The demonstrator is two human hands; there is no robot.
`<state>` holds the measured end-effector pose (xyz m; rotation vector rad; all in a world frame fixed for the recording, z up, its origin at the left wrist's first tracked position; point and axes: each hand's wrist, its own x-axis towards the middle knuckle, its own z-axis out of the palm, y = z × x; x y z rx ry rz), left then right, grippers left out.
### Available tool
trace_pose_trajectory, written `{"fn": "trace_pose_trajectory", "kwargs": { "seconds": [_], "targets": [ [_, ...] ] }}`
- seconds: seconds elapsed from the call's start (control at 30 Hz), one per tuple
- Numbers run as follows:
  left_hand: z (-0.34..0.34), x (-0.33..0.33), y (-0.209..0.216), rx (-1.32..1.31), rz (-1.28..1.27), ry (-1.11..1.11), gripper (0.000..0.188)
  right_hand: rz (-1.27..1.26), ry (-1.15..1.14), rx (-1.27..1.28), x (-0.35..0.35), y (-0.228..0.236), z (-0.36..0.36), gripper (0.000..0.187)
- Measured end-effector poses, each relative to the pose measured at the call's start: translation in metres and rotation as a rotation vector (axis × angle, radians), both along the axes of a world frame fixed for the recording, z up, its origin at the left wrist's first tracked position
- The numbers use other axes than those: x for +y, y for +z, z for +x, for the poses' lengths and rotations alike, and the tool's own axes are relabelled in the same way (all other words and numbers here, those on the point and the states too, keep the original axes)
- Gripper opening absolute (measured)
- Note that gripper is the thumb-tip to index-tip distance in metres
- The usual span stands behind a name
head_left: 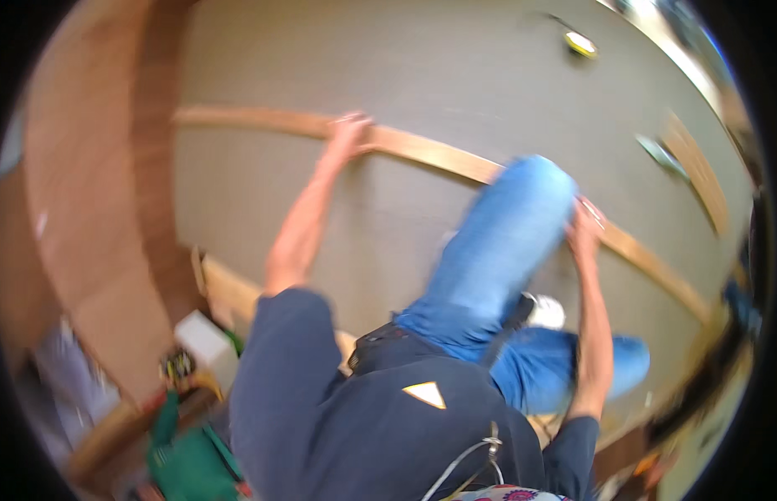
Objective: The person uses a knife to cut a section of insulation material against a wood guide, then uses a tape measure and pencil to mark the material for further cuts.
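A long, narrow wooden strip (pixel 430 153) lies across a wide grey panel (pixel 388 67), from its left edge toward the right. My left hand (pixel 352 134) is closed over the strip left of the middle, its fingers curled around the far edge. Farther right, my right hand (pixel 585 230) grips the same strip just beside my bent knee. The knee, in blue jeans (pixel 522 200), covers part of the strip between my hands. My right fingers are slightly blurred and partly hidden by the knee.
On the panel's far right lie a short wooden strip (pixel 697 171) and a pale green flat piece (pixel 662 157). A small yellow-and-dark object (pixel 580 44) rests at the far side. Brown boards (pixel 88 192) stand at left. A person in green (pixel 192 459) is at lower left.
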<state>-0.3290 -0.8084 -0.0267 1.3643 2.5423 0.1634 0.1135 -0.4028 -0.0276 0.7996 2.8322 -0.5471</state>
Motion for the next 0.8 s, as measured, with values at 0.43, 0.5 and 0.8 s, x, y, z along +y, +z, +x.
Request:
{"fn": "trace_pose_trajectory", "kwargs": {
  "seconds": [0.43, 0.5, 0.8],
  "targets": [
    [-0.001, 0.006, -0.003, -0.152, -0.084, 0.074, 0.062, -0.14, -1.916, 0.692, 0.024, -0.047, 0.055, 0.102],
    [-0.007, 0.004, -0.01, -0.18, -0.109, 0.082, 0.062, -0.127, -1.867, 0.607, 0.04, -0.054, 0.059, 0.108],
    [-0.015, -0.001, -0.016, -0.185, -0.08, 0.058, 0.06, -0.035, -1.872, 0.472, 0.046, -0.053, 0.043, 0.109]
  ]
}}
